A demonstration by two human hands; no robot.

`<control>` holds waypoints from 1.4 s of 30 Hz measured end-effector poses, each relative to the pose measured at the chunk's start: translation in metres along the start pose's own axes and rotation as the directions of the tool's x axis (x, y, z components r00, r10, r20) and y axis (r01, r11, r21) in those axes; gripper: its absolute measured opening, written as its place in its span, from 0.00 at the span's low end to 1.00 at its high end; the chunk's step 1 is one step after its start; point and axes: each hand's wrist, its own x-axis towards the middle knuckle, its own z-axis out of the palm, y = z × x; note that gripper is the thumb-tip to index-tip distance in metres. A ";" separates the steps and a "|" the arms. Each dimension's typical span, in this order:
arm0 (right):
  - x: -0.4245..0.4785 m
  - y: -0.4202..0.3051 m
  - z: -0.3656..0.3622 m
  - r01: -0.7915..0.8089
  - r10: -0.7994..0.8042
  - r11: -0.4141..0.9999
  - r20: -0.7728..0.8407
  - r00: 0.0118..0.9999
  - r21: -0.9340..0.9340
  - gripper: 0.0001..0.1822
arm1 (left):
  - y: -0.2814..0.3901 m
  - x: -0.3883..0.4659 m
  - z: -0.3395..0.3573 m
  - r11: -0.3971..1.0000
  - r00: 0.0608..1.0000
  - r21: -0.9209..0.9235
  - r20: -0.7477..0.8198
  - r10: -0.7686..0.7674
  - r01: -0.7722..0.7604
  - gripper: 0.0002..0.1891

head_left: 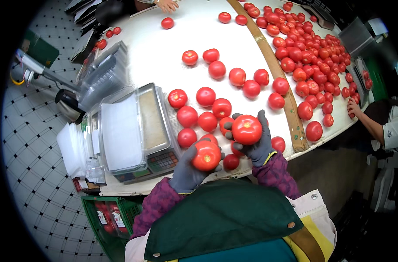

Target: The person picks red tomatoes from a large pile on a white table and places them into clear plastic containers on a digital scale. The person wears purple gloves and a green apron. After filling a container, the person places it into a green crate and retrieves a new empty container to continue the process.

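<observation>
Grey work gloves cover both of my hands. My left hand (189, 170) is closed around a large red tomato (206, 156), its stem scar facing up. Held slightly higher and to the right is a second tomato (247, 129), gripped from beneath by my right hand (259, 149). Both are raised over the near edge of a white table (159, 52). Loose tomatoes lie under and beyond my hands, among them one by the scale (187, 138) and a darker one at the edge (231, 161). My hands partly hide several of them.
Left of my hands stands a weighing scale (159, 131) bearing a clear plastic container with a white liner (122, 131). Stacked clear containers (104, 78) are behind it. A wooden strip (271, 62) borders a large tomato pile (310, 59). Other people's hands (353, 106) reach in at right and top.
</observation>
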 end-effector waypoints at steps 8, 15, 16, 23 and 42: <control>0.033 0.058 0.022 0.057 -0.100 0.864 -0.060 0.993 -0.500 0.35 | 0.080 -0.094 -0.008 0.704 0.855 0.521 0.106 0.507 -0.483 0.36; 0.136 0.120 0.112 0.176 -0.110 -0.013 0.177 0.978 -0.984 0.35 | 0.210 -0.119 -0.040 -0.386 0.511 0.917 0.381 0.771 -0.101 0.31; 0.161 0.133 0.118 0.402 -0.084 -0.266 0.437 0.896 -0.876 0.36 | 0.228 -0.109 -0.045 -0.523 0.465 0.852 0.478 0.745 -0.038 0.31; 0.269 0.167 0.083 0.476 0.257 -0.879 0.834 0.489 -0.008 0.10 | 0.272 -0.020 -0.100 -0.729 0.780 0.626 0.297 0.551 0.277 0.42; 0.025 -0.130 -0.065 -0.307 -0.870 -0.081 -0.083 0.486 -0.948 0.34 | 0.056 -0.005 0.028 0.534 0.987 0.845 0.117 -0.111 -0.040 0.23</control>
